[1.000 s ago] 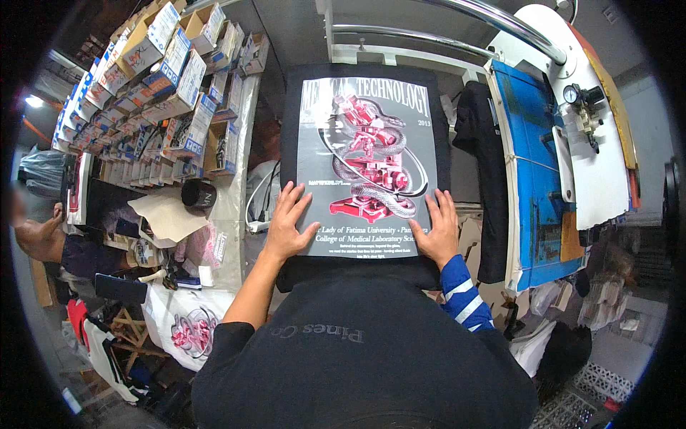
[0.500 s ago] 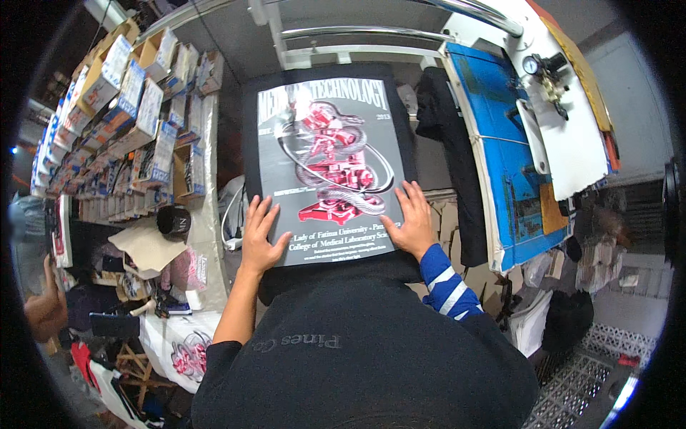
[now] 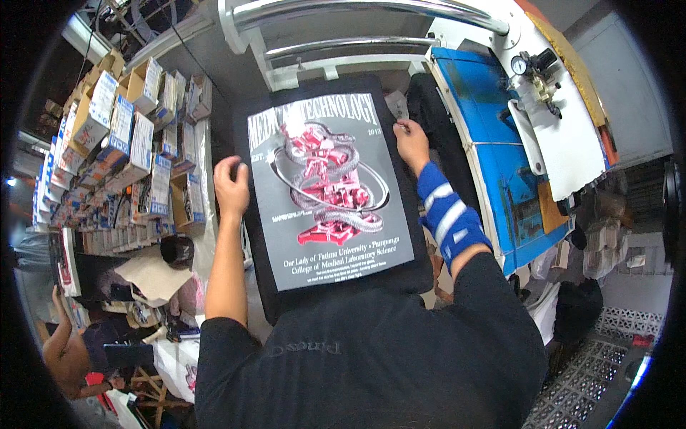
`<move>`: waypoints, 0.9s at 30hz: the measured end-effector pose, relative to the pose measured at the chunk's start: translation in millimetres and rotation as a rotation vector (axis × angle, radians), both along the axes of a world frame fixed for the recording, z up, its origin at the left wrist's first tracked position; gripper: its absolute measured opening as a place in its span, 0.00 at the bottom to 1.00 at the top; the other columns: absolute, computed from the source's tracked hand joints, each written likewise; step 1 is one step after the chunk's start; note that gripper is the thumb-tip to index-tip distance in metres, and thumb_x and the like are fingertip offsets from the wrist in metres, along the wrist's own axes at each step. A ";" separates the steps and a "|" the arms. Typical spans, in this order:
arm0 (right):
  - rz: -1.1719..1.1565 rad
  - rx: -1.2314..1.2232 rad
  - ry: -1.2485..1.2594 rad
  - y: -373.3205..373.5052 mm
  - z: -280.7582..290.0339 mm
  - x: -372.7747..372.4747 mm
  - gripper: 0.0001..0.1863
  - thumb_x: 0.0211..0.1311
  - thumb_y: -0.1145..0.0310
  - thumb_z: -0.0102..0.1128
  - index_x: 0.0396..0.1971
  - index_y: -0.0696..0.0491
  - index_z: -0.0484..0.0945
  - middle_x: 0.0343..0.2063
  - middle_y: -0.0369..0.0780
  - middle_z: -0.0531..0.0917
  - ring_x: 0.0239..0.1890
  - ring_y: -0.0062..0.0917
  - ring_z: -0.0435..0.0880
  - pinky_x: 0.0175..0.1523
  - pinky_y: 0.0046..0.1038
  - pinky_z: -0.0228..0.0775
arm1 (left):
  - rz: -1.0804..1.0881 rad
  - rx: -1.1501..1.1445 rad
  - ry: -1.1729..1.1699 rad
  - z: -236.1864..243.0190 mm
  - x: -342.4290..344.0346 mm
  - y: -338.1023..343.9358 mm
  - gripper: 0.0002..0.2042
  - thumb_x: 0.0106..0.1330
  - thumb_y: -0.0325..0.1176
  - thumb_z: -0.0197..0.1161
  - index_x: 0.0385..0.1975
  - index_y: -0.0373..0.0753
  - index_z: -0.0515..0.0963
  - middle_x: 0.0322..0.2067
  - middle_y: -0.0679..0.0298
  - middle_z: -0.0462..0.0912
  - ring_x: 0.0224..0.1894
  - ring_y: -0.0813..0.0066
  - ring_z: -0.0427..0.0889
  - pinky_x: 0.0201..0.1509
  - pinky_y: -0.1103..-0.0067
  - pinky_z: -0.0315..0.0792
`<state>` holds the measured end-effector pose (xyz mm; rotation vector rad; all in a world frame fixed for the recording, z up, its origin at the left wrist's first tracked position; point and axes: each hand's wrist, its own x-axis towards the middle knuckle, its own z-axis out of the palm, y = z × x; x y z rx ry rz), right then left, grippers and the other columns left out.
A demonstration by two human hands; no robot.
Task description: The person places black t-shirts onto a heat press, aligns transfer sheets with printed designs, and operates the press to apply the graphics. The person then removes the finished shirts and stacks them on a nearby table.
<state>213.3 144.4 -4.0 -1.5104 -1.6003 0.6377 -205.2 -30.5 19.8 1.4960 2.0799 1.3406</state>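
A black garment [image 3: 421,275] lies spread out in front of me. On it is a glossy grey printed panel [image 3: 332,261] with white lettering and a red picture of machine parts. My left hand [image 3: 232,189] is beside the garment's left edge, its fingers curled and closed. Past the panel's upper right corner, my right hand [image 3: 413,149] is closed in a pinch at the garment's right edge. What either hand holds is hidden against the dark cloth. A blue and white band [image 3: 446,211] wraps my right forearm.
Thick metal bars [image 3: 371,11] cross beyond the garment. To the right stand a blue panel [image 3: 493,171] and a pressure gauge [image 3: 519,66]. Stacked boxes [image 3: 128,143] fill the left side. Another person's arm [image 3: 61,329] shows at the far left.
Both hands have lifted off the printed panel and moved outward to the garment's sides, the right one also farther away. Their fingers went from spread to curled. The panel appears lower and tilted in view.
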 end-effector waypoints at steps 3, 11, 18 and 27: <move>0.056 -0.594 0.647 78.6 -35.4 8.1 0.23 0.75 0.54 0.53 0.55 0.57 0.81 0.49 0.44 0.86 0.49 0.34 0.86 0.56 0.36 0.77 | 0.031 -0.158 -0.679 -75.9 -58.2 89.9 0.29 0.76 0.54 0.54 0.64 0.33 0.73 0.61 0.52 0.78 0.60 0.58 0.79 0.66 0.64 0.70; -0.004 -0.784 1.005 128.5 -26.1 -2.8 0.12 0.67 0.69 0.65 0.43 0.61 0.83 0.39 0.45 0.88 0.38 0.35 0.88 0.45 0.37 0.82 | 0.055 -0.256 -1.174 -84.7 -86.8 122.3 0.22 0.72 0.49 0.63 0.52 0.36 0.80 0.51 0.56 0.85 0.50 0.64 0.84 0.57 0.66 0.77; 0.033 -0.616 0.992 120.0 -12.1 1.4 0.13 0.66 0.70 0.65 0.45 0.64 0.82 0.39 0.46 0.88 0.38 0.35 0.88 0.45 0.35 0.81 | 0.114 0.027 -1.093 -91.9 -110.4 112.9 0.09 0.69 0.35 0.69 0.41 0.39 0.79 0.40 0.62 0.85 0.44 0.70 0.83 0.53 0.75 0.76; 0.156 -0.598 0.945 128.6 -26.5 13.1 0.14 0.68 0.67 0.65 0.46 0.61 0.84 0.41 0.43 0.88 0.42 0.30 0.87 0.52 0.32 0.78 | 0.178 0.035 -1.013 -88.8 -110.3 114.8 0.17 0.65 0.37 0.73 0.47 0.34 0.82 0.44 0.63 0.86 0.49 0.70 0.80 0.60 0.73 0.70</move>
